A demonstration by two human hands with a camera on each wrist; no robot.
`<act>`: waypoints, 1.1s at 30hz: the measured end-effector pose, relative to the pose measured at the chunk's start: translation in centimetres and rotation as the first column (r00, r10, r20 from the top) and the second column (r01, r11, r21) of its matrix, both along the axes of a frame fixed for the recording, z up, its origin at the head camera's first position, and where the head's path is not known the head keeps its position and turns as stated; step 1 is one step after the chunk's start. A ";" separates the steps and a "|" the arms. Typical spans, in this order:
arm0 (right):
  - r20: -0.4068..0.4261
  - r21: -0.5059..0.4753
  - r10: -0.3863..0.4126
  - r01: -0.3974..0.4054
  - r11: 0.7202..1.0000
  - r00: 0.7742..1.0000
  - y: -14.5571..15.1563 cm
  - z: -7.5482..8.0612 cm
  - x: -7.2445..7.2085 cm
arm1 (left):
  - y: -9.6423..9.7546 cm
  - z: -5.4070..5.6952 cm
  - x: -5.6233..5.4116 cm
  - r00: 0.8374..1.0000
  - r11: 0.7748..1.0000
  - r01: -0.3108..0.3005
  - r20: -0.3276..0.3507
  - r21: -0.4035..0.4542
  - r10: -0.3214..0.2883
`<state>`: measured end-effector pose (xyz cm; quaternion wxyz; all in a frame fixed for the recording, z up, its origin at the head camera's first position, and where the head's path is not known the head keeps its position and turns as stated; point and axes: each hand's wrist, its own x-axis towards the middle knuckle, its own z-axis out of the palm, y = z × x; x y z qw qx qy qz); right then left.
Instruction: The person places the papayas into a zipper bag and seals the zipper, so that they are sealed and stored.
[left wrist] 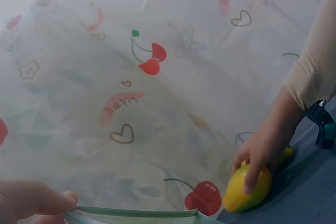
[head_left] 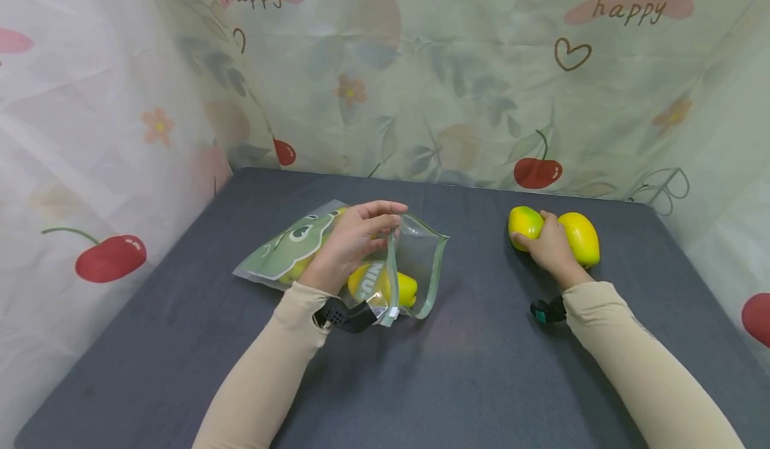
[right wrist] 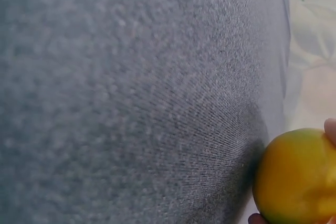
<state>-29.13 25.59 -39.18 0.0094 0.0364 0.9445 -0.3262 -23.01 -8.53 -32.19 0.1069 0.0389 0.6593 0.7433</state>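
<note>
My left hand (head_left: 357,238) pinches the green-trimmed rim of a clear zip bag (head_left: 271,252), printed with a green cartoon face. Its mouth faces right and gapes. Inside lies a yellow mango-like fruit (head_left: 408,290), with more yellow showing behind the print, partly hidden. Over on the right, my right hand (head_left: 550,245) grips a yellow-green mango (head_left: 525,223) between thumb and fingers, low over the table. Another yellow mango (head_left: 580,238) lies just right of that hand. The right wrist view shows the gripped mango (right wrist: 294,177) close to the cloth, with fingertips at its edge.
A dark grey cloth covers the table (head_left: 457,382). Pale printed curtains (head_left: 421,101) hang behind it and along both sides. A black wrist camera (head_left: 345,315) on the left wrist sits close by the bag.
</note>
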 end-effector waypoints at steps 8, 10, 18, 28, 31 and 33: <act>-0.046 -0.009 0.037 -0.037 0.999 0.998 0.0 0.2 0.9 | 0.1 -0.1 0.0 1.000 1.000 -0.005 0.003 -0.002 0.005; -0.056 -0.003 0.047 -0.047 0.999 0.997 0.0 0.3 1.2 | 0.1 -0.1 0.1 1.000 1.000 -0.005 0.002 -0.002 0.005; -0.075 0.003 0.087 -0.087 0.996 0.993 -0.1 0.5 2.6 | 0.1 -0.1 0.0 1.000 1.000 -0.003 0.005 0.006 0.003; -0.100 -0.027 0.131 -0.134 0.991 0.986 -0.8 1.3 4.5 | 0.1 -0.2 0.0 1.000 1.000 0.000 0.008 0.026 0.000; -0.109 -0.039 0.142 -0.147 0.988 0.984 -1.2 1.7 5.3 | 0.1 -0.2 0.0 1.000 1.000 0.000 0.006 0.024 -0.001; -0.119 -0.044 0.150 -0.156 0.987 0.981 -1.5 2.0 5.8 | 0.1 -0.2 0.0 1.000 1.000 0.002 0.003 0.024 -0.002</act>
